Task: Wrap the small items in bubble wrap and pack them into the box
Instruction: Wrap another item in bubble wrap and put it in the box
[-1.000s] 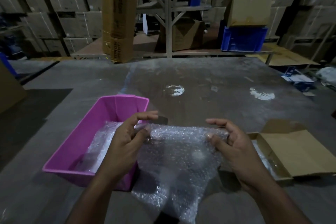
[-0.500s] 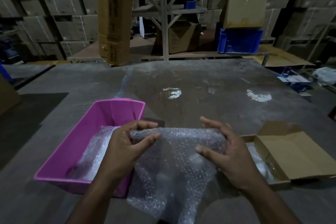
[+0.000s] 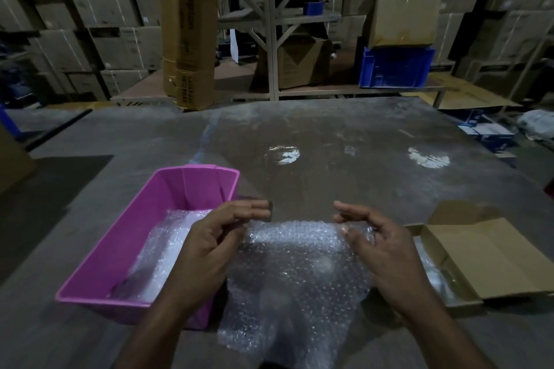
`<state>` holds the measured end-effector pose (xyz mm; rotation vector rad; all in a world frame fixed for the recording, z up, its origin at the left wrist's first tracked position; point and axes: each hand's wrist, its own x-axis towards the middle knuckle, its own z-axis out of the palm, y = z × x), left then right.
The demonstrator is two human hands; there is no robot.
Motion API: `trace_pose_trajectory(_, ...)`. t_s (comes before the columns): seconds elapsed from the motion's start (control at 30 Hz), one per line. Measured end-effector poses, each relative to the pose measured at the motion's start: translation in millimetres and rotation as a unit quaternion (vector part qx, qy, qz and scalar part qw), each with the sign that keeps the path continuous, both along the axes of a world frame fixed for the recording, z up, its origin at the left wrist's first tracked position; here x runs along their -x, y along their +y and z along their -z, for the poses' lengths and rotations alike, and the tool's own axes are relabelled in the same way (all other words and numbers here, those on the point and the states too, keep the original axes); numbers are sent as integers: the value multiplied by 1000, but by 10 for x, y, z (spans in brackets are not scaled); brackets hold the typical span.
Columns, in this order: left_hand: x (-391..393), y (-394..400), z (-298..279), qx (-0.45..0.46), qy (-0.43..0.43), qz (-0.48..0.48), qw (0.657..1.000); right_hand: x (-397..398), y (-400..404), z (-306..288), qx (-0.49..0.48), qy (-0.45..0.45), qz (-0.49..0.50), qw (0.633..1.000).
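A sheet of bubble wrap point(image 3: 296, 275) lies in front of me on the grey table point(image 3: 329, 159), rolled over at its far edge. My left hand point(image 3: 209, 249) pinches the roll's left end and my right hand point(image 3: 380, 252) grips its right end, fingers curled over the top. The item inside is hidden by the wrap. A pink plastic bin point(image 3: 126, 231) at the left holds more bubble wrap point(image 3: 168, 246). An open cardboard box point(image 3: 479, 260) sits at the right, clear plastic showing inside it.
A tall cardboard carton point(image 3: 189, 27) stands at the table's far edge. Behind it are a metal rack, a blue crate point(image 3: 395, 69) and stacked cartons. Low boxes lie on the floor at the far right.
Both hands have rolled the far edge of the bubble wrap toward me. The fingers now curl over the top of the roll. The view has shifted slightly.
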<state>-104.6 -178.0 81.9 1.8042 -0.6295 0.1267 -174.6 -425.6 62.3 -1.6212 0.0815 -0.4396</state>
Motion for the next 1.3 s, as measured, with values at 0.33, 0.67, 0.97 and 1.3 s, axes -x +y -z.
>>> trace_pose_trajectory(0.33,-39,-2,18,-3,62,-15,998,16,-38,-41,126,7,-44,991)
trace_pose_trajectory(0.67,-86,14,56,-50,21,-27,998,-68,-43,46,82,23,-38,996)
trace_pose_trajectory(0.97,-91,-15,56,-5,35,-43,998,-44,-63,12,64,17,-41,997)
trace_pose_trajectory(1.3,-145,24,125,28,116,43,992,-36,-60,42,52,29,-19,998)
